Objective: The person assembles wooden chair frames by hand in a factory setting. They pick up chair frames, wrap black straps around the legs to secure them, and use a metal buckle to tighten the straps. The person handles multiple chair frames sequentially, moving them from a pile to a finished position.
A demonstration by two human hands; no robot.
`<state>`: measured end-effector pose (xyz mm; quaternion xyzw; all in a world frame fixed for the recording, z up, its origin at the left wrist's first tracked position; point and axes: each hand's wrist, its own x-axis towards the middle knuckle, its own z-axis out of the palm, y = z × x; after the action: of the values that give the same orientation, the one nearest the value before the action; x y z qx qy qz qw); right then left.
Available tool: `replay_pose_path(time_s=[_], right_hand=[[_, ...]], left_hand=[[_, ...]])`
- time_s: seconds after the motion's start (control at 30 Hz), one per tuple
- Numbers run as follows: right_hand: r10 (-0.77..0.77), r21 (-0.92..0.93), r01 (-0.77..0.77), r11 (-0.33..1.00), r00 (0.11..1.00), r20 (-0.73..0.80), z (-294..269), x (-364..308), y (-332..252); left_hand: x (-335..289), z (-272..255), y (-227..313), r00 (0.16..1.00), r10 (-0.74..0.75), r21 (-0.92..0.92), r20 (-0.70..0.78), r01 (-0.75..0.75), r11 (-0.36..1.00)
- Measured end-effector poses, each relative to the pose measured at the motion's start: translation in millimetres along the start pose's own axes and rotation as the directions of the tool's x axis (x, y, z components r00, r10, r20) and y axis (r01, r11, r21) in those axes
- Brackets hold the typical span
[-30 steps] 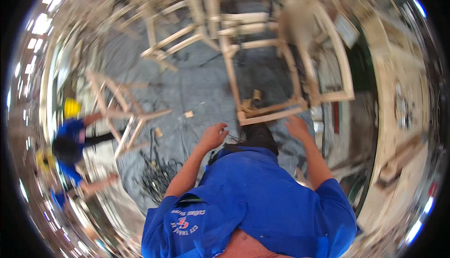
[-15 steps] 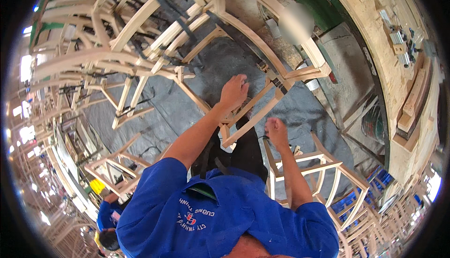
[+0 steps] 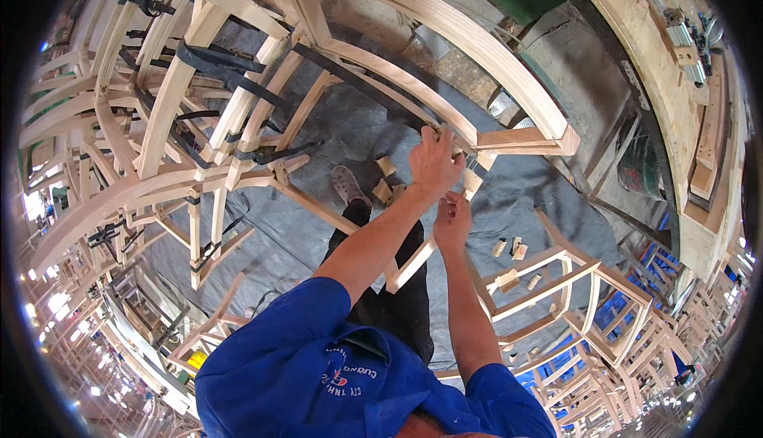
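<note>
Grey sheeting point(image 3: 513, 203) lies below; black strap point(image 3: 362, 86) reaches the left hand point(image 3: 434, 164), right hand point(image 3: 452, 222) curled beside it, grips unclear.

Grey floor sheet point(image 3: 509, 219), small wood blocks point(image 3: 385, 166), wooden frames point(image 3: 413, 265)

Workshop: wooden furniture.
Indicators: unfinished wooden frames point(image 3: 473, 32) crowded together, several bound with black straps point(image 3: 211, 58); small wood blocks point(image 3: 385, 166) on a dark ground sheet point(image 3: 524, 203); at right, a pale wooden workbench point(image 3: 628, 44) carrying metal fittings point(image 3: 681, 36) and timber lengths point(image 3: 710, 140).
</note>
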<state>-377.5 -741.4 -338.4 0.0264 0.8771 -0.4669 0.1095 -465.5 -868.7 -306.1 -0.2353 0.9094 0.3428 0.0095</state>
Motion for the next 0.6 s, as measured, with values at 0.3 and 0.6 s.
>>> replay_pose_path(time_s=[0.3,0.6], right_hand=[[-0.133,-0.257,0.129,0.958,0.991,0.004,2,6,-2],[-0.491,-0.361,0.476,0.802,0.87,0.055,-2,83,-98]], left_hand=[[61,-93,-97,0.764,-0.038,-0.625,0.644,0.553,0.551],[69,-72,-112,0.775,0.05,-0.63,0.63,0.473,0.616]])
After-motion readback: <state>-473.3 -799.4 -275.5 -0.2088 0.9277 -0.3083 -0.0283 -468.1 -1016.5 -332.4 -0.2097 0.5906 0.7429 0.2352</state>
